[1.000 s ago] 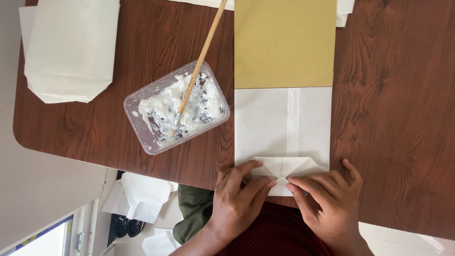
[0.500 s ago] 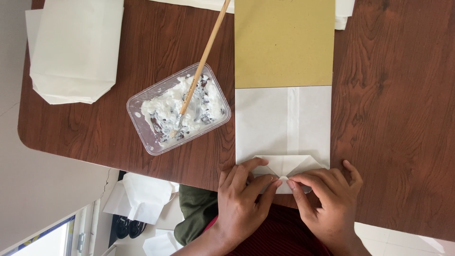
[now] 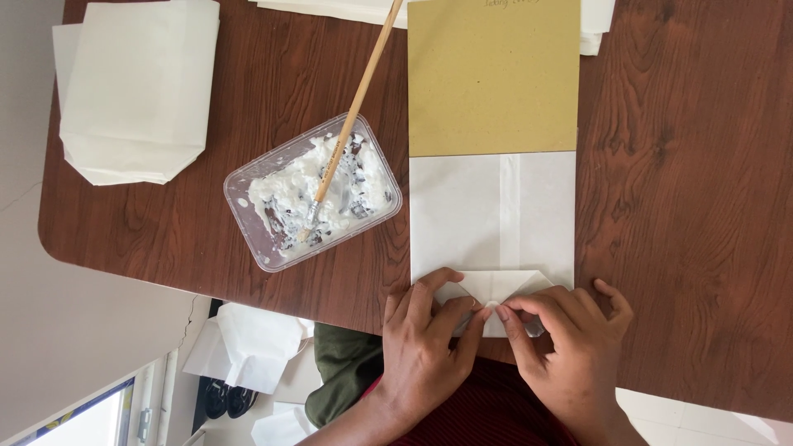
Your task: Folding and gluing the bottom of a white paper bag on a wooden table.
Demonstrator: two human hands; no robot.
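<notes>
A white paper bag [image 3: 491,219] lies flat on the brown wooden table [image 3: 686,206], with a tan card sheet [image 3: 493,74] sticking out of its far end. Its near end is folded into a flap [image 3: 496,285] with angled corners. My left hand [image 3: 425,347] and my right hand [image 3: 566,347] both press on that flap at the table's near edge, fingertips meeting at the flap's middle. Neither hand lifts the paper off the table.
A clear plastic tub [image 3: 312,192] of white paste with a wooden-handled brush [image 3: 355,107] in it stands left of the bag. A stack of white folded bags [image 3: 132,91] lies at the far left. More white paper [image 3: 248,347] lies on the floor below the table.
My fingertips have drawn together toward the flap's middle. The view has shifted slightly; the bag and tub stay in place.
</notes>
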